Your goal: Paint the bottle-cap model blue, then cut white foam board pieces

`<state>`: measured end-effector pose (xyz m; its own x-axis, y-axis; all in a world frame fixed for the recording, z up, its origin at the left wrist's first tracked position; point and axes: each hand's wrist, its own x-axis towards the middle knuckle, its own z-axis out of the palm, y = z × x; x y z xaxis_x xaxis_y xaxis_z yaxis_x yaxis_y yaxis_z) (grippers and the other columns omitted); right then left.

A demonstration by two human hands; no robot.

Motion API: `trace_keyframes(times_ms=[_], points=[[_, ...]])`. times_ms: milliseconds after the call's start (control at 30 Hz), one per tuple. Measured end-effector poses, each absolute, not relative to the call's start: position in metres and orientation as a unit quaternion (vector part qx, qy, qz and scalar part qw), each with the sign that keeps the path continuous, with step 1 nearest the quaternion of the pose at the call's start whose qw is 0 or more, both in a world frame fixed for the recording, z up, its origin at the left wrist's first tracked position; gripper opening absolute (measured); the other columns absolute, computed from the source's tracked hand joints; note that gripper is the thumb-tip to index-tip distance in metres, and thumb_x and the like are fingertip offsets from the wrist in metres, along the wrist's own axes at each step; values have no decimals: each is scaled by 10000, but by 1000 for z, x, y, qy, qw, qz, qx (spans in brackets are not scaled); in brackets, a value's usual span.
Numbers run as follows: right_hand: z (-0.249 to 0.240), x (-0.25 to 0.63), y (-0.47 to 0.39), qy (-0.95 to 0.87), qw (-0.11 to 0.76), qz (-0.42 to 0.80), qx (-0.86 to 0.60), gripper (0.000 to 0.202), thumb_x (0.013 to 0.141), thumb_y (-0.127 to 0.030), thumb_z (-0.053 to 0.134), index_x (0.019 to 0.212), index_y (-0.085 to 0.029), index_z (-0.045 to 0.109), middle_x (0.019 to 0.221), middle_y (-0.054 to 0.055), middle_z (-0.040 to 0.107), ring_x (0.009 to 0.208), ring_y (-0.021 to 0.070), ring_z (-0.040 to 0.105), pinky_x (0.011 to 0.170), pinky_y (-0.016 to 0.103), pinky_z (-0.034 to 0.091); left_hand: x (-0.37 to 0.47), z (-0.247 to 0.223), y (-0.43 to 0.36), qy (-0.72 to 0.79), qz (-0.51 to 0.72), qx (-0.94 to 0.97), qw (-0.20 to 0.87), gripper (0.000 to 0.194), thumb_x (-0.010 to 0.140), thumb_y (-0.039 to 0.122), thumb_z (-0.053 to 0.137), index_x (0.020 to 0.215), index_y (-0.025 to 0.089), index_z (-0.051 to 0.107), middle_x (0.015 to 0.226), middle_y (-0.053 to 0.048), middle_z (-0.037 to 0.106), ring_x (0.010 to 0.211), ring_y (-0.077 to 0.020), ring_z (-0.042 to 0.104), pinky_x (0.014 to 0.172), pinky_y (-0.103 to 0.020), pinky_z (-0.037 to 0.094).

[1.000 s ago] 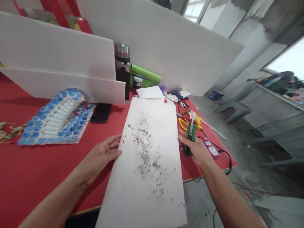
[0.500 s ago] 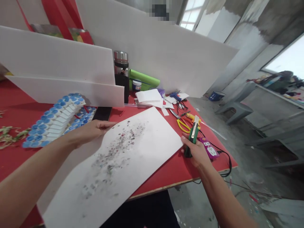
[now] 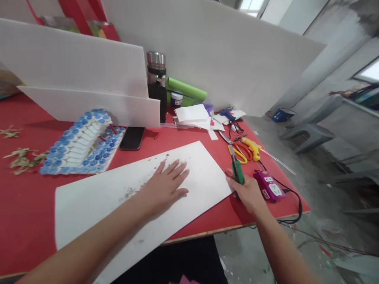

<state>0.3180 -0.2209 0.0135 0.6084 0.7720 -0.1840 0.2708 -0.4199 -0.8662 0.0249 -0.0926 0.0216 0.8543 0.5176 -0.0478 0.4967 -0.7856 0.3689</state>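
Note:
A large white foam board (image 3: pixel 204 169) with dark smudges lies at a slant on the red table (image 3: pixel 189 223), its near left part reaching past the front edge. My left hand (image 3: pixel 167 187) rests flat on the board, fingers spread, covering much of the smudged patch. At the board's right corner is my right hand (image 3: pixel 245 191), wrapped round a green utility knife (image 3: pixel 237 169) that points up and away from the board. The right thumb and fingertips touch the board's edge.
Blue-flowered white craft piece (image 3: pixel 71 148) and a phone (image 3: pixel 132 138) lie left. Orange-and-yellow-handled scissors (image 3: pixel 239 154), a yellow glue gun (image 3: pixel 251 148) and a purple power socket (image 3: pixel 269 185) are right. White boards (image 3: pixel 85 106), a steel flask (image 3: pixel 156 59) and paper scraps (image 3: pixel 192 114) stand or lie behind.
The board has come down flat onto the table. My left hand has let go of its far edge and moved right onto its surface. My right hand still holds the knife.

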Motion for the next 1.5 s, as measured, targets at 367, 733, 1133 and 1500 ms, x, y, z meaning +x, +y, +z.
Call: trace_keyframes(times_ms=[367, 733, 1133, 1500], points=[[28, 311, -215, -313, 404, 282, -812, 693, 676, -544, 778, 1190, -81, 799, 522, -18, 566, 485, 171, 473, 458, 321, 398, -6, 14, -91, 300, 16, 943, 144, 655, 1086, 539, 423, 1664, 234, 366, 1747, -61, 304, 1643, -250, 257, 1348, -453, 96], [12, 341, -212, -333, 426, 220, -812, 646, 730, -524, 779, 1228, -113, 783, 807, 69, 769, 617, 207, 606, 556, 342, 492, 26, 15, -68, 272, 32, 953, 132, 641, 1084, 531, 414, 1655, 239, 392, 1746, -90, 312, 1652, -318, 213, 1339, -569, 91], [7, 350, -196, -408, 326, 184, -833, 505, 846, -552, 701, 1152, -164, 805, 995, 96, 819, 951, 334, 742, 807, 397, 529, 54, 9, -56, 276, 45, 949, 144, 646, 1079, 544, 394, 1645, 232, 402, 1753, -74, 305, 1654, -318, 207, 1336, -578, 53], [8, 345, -195, -443, 264, 154, -843, 488, 889, -557, 618, 1133, -167, 780, 1064, 124, 762, 996, 319, 698, 861, 398, 490, 78, 18, -48, 270, 67, 956, 89, 649, 1051, 559, 472, 1547, 143, 509, 1539, -184, 565, 1394, -406, 481, 1189, -583, 302]])
